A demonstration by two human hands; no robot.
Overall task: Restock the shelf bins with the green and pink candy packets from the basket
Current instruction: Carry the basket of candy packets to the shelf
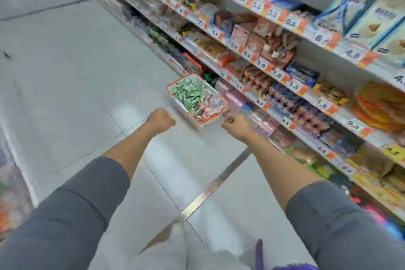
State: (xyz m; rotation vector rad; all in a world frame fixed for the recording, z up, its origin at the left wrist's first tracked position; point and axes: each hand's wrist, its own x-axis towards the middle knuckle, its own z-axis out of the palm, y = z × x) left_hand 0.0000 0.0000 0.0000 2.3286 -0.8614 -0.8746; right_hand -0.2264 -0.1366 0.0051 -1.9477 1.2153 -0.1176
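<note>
White orange-rimmed plastic basket (198,125) of green candy packets (189,93) and pink candy packets (207,108) sits on the floor (76,72) at twelve o'clock, probably beside the shelves (285,121) for short reaches. Left hand (161,119) is clenched, empty; right hand (238,126) grip: cannot tell.

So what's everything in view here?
basket: one, white with orange rim, on floor by shelves
green candy packets: many, green, basket's far part
pink candy packets: several, pink, basket's near part
shelves: several tiers, white, right side
price tags: many, white and orange, shelf edges
metal strip: one, silver, in floor
left hand: one, fisted, left of basket
right hand: one, curled, beside basket's near corner
</note>
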